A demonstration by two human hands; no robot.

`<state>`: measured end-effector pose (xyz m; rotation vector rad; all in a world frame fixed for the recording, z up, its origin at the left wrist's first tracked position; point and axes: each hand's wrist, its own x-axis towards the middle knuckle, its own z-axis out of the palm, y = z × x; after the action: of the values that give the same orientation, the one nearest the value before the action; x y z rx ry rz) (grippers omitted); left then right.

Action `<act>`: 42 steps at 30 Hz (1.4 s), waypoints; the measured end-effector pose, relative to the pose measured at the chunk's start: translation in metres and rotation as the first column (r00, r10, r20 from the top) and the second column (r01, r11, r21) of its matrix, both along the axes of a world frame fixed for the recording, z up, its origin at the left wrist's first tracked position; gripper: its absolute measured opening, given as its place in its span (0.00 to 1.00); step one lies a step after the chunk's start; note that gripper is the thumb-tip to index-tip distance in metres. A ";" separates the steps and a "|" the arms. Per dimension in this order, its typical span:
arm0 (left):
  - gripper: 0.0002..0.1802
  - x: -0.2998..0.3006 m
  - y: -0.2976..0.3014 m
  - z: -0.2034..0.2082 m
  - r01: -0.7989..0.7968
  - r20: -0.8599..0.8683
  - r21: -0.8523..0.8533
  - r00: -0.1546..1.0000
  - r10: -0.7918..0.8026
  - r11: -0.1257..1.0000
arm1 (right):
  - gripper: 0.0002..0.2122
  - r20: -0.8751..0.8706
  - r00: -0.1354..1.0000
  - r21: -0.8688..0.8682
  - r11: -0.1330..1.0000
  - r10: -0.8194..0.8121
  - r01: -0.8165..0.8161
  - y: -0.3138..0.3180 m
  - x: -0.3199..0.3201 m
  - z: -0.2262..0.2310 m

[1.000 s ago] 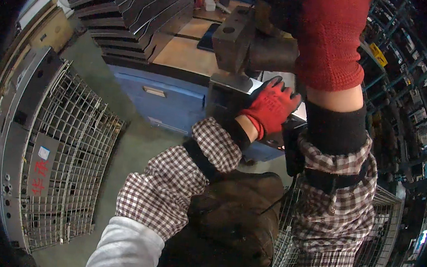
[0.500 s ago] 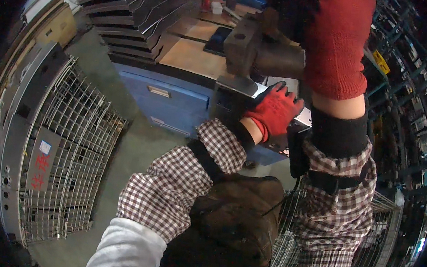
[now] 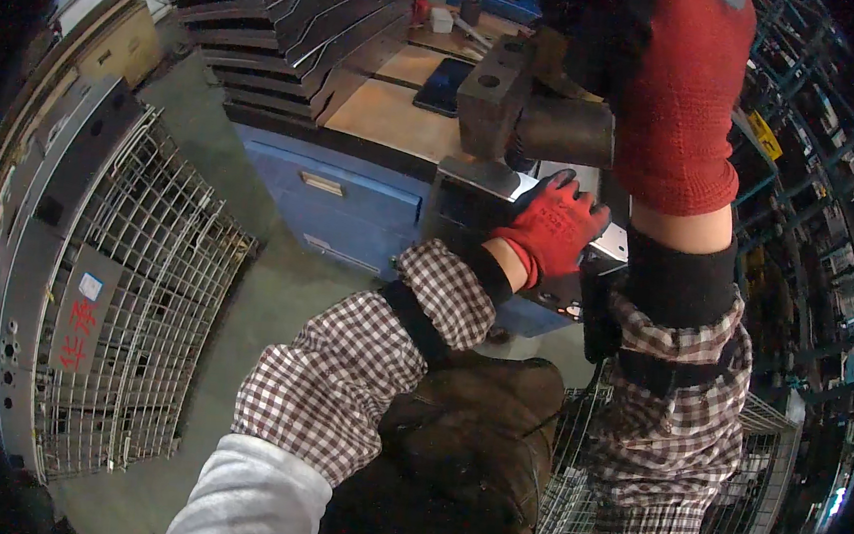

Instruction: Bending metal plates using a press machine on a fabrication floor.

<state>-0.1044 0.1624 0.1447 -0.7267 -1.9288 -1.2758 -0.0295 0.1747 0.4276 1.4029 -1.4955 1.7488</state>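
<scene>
My left hand (image 3: 555,227), in a red glove with dark fingertips, bends its fingers over a pale, shiny metal strip (image 3: 609,242) on the bench-top machine. Most of the strip lies hidden under the glove. Just beyond the hand is the machine's heavy steel block (image 3: 492,99), with a thick round bar (image 3: 563,130) running rightward from it. My right hand (image 3: 686,97), also in a red glove, is raised at the top right beside that bar. Its fingers are lost in the dark upper edge, so what they touch cannot be seen.
Dark bent metal sheets (image 3: 275,34) are stacked at the left of the wooden worktop (image 3: 389,113), where a black phone (image 3: 443,86) lies. Under it is a blue drawer cabinet (image 3: 332,199). A wire cage (image 3: 143,305) stands left; racks (image 3: 821,228) crowd the right.
The view has shifted slightly, so the bench sits a little lower and farther right. My right glove shows slightly lower; my left hand stays on the metal strip.
</scene>
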 end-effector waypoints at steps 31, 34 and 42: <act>0.42 0.032 0.004 0.051 -0.235 0.081 -0.801 0.868 0.489 0.551 | 0.22 0.242 0.790 0.247 0.824 -0.563 0.511 0.066 -0.130 -0.208; 0.42 0.031 0.003 0.040 -0.370 -0.060 -0.729 0.872 0.485 0.575 | 0.23 0.298 0.772 0.257 0.826 -0.562 0.502 0.067 -0.132 -0.209; 0.40 0.002 -0.001 0.000 -0.220 0.170 -0.780 0.826 0.537 0.586 | 0.23 0.378 0.734 0.289 0.826 -0.564 0.485 0.052 -0.122 -0.201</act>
<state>-0.1022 0.1614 0.1448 -0.3555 -2.7960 -0.3135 -0.1513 0.2271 0.2263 0.5297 -2.0799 1.6479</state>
